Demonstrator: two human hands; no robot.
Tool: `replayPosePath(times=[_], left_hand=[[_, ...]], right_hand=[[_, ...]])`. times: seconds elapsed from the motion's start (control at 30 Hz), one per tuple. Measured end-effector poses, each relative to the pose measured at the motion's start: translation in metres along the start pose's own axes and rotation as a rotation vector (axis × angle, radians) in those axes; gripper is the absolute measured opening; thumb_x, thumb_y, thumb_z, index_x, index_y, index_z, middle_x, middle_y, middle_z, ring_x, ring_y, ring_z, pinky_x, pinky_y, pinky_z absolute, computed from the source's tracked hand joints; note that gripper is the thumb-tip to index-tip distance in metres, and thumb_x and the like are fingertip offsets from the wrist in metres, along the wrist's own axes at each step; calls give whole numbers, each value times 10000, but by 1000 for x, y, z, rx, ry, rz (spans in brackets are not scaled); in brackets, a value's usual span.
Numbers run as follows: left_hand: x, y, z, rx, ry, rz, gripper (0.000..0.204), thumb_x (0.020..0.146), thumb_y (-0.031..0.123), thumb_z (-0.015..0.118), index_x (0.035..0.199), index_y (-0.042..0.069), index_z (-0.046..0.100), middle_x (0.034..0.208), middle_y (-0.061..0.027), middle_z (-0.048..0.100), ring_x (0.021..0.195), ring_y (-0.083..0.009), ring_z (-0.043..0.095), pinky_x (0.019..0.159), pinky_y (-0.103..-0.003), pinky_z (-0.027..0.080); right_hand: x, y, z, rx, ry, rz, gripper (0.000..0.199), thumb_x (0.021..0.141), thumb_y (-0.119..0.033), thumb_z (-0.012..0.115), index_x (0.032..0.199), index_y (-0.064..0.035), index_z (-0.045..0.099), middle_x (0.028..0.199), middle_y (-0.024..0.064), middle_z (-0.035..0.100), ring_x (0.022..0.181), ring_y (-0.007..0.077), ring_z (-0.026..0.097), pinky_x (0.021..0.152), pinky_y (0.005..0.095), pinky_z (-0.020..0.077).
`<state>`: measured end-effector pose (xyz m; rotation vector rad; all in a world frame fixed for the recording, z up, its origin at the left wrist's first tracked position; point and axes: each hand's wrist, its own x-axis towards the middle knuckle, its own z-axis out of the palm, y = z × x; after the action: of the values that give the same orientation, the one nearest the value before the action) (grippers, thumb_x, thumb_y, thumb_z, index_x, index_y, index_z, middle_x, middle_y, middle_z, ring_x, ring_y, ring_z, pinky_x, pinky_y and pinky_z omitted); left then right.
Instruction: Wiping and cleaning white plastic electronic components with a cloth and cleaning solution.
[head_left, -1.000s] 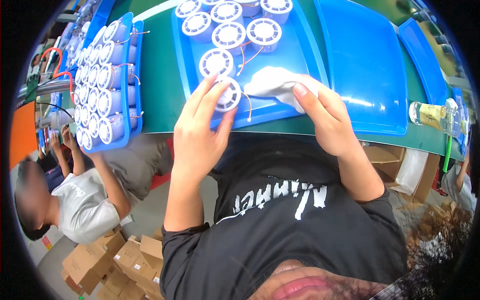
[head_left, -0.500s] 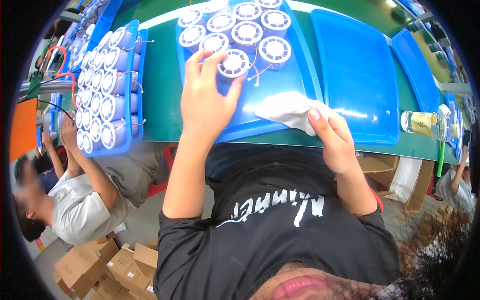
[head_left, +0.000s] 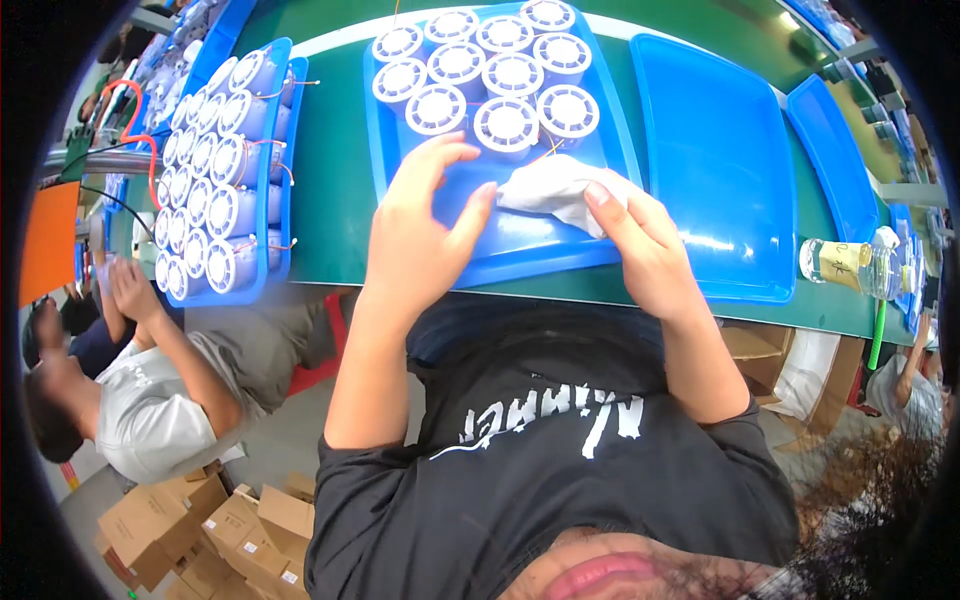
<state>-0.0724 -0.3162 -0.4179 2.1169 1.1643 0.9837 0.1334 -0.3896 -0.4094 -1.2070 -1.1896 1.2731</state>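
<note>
Cloth (head_left: 550, 188) juts from right hand (head_left: 655, 250) toward left hand (head_left: 412, 240)

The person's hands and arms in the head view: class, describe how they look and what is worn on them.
The left hand and right hand show no gloves or wristbands. The forearms are bare below loose black sleeves, part of a black shirt with white lettering.

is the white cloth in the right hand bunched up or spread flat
Bunched up: the white cloth is crumpled into loose folds, its near end gathered in the right hand.
</note>
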Motion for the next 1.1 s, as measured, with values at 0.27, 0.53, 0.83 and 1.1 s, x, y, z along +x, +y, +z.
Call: replayPosePath(times=[0.27, 0.53, 0.83, 1.1], left_hand=[[-25, -3, -49, 190, 158, -60, 234, 808, 86, 695, 1029, 40, 634, 1161, -133, 613, 1038, -248, 597, 876, -342, 473], [-55, 6, -140, 767, 522, -261, 270, 764, 135, 738, 1005, 65, 640, 1076, -116, 570, 1035, -287, 522, 876, -379, 424], [-51, 39, -138, 472, 350, -86, 251, 789, 88, 721, 1021, 35, 641, 980, -100, 651, 900, -222, 621, 801, -295, 456], [-64, 30, -171, 268, 537, -370, 341, 874, 104, 667, 1178, -6, 557, 1171, -120, 550, 1071, -219, 582, 822, -317, 510]], right_hand=[[24, 1, 11, 78, 48, 52, 403, 1010, -304, 468, 1236, 18, 552, 1095, 68, 642, 1017, 117, 574, 917, 267, 430], [1, 1, 20, 406, 29, 143, 386, 1001, -290, 479, 1227, 10, 568, 1062, 28, 636, 923, 63, 549, 787, 209, 405], [-17, 5, 29, 355, -195, 223, 391, 1020, -283, 438, 1233, 26, 547, 1098, 36, 615, 1014, 106, 543, 908, 252, 401], [-25, 0, 28, 313, -320, 253, 379, 1033, -301, 408, 1189, -1, 581, 1085, 11, 606, 991, 82, 520, 881, 248, 404]])
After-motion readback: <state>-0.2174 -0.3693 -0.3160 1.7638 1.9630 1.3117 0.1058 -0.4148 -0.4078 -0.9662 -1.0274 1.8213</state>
